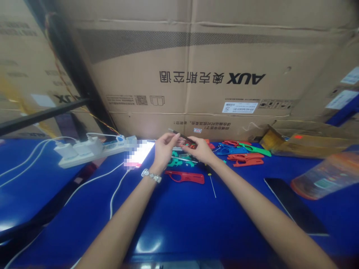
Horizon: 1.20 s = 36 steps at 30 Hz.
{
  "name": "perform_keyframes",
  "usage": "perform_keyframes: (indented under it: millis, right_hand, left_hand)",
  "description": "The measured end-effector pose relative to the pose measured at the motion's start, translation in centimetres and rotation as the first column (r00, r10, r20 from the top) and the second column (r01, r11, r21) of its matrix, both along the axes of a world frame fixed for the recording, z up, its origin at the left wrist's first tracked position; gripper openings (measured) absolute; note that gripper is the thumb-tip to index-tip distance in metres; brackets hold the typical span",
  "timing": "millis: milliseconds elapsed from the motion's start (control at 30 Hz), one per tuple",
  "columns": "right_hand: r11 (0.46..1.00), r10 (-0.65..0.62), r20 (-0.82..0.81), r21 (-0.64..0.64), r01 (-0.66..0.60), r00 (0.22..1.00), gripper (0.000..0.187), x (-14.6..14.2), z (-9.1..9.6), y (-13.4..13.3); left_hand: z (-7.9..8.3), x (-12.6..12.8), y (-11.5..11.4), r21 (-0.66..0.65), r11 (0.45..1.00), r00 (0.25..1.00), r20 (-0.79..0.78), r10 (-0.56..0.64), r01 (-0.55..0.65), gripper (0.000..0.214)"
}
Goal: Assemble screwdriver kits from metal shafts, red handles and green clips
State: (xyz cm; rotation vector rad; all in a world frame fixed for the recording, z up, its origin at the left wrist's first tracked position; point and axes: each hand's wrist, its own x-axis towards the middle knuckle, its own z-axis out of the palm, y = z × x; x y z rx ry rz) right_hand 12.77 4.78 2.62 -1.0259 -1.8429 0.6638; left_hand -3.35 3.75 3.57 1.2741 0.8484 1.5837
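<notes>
Both hands [162, 150] pinching a slim dark rod [183, 136], smooth red plastic casing [193, 178] nearby, glossy blue tabletop [179, 213]

1 view, head-worn: looks from above the near-edge side of the blue worktop [174, 224], facing forward and tilted down toward the far edge. Field is wide, far edge lying about mid-frame with the printed cardboard [134, 48] behind it filling the upper part. Left hand [162, 149] and right hand [202, 150] sit mid-range near frame centre, forearms [126, 209] running in much closer from the bottom.
</notes>
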Motion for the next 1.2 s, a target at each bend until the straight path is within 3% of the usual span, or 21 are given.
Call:
perform_keyframes:
  millis: [167,267,300,367,433,500,600,833,933,1033,1200]
  right_hand:
    - [0.998,-0.047,-0.064,-0.035,0.045,0.997,0.032,0.6,-0.1,1.3]
    - [0.997,-0.05,-0.124,-0.061,0.042,0.991,0.033,1.1,0.8,2.2]
    - [0.997,-0.041,-0.149,-0.071,0.03,0.988,0.033,1.2,1.2,2.4]
    - [0.995,-0.029,-0.219,-0.1,0.007,0.975,0.032,1.3,2.2,2.7]
    - [0.991,-0.025,-0.314,-0.136,-0.019,0.949,0.034,1.3,3.3,3.1]
    - [0.986,-0.028,-0.393,-0.162,-0.04,0.919,0.036,1.2,4.2,3.5]
    - [0.985,-0.058,-0.447,-0.173,-0.023,0.892,0.037,1.0,5.5,4.0]
    - [0.982,-0.068,-0.454,-0.189,-0.021,0.888,0.028,0.9,7.5,3.5]
    - [0.98,-0.073,-0.455,-0.199,-0.022,0.888,0.022,1.0,8.0,3.1]
    - [0.983,-0.115,-0.445,-0.18,0.037,0.888,0.018,1.0,8.1,3.1]
    - [0.989,-0.123,-0.423,-0.124,0.077,0.898,0.013,0.9,7.7,3.6]
  left_hand:
    - [2.0,1.8,1.2,0.095,0.994,0.994,-0.101,-0.046,0.056,0.031]
    - [1.7,1.3,1.9,0.12,0.993,0.974,-0.224,0.031,-0.004,0.031]
    - [1.3,0.9,2.0,0.141,0.988,0.946,-0.306,0.106,-0.065,0.029]
    - [-0.1,-0.1,2.0,0.228,0.968,0.791,-0.57,0.223,-0.109,0.022]
    - [-1.6,-1.1,1.8,0.233,0.971,0.727,-0.657,0.199,-0.056,0.018]
    - [-2.8,-1.6,1.8,0.274,0.961,0.585,-0.786,0.199,0.04,0.025]
    - [-3.6,-1.5,2.4,0.283,0.957,0.511,-0.833,0.214,0.059,0.023]
    - [-3.3,-0.1,3.2,0.27,0.962,0.599,-0.765,0.236,-0.034,0.032]
    - [-2.7,0.6,2.3,0.212,0.977,0.73,-0.667,0.149,-0.006,0.044]
    - [-2.1,1.8,1.6,0.104,0.993,0.879,-0.477,-0.003,0.06,0.037]
    - [-1.7,3.4,1.7,0.08,0.988,0.95,-0.273,0.152,-0.135,0.033]
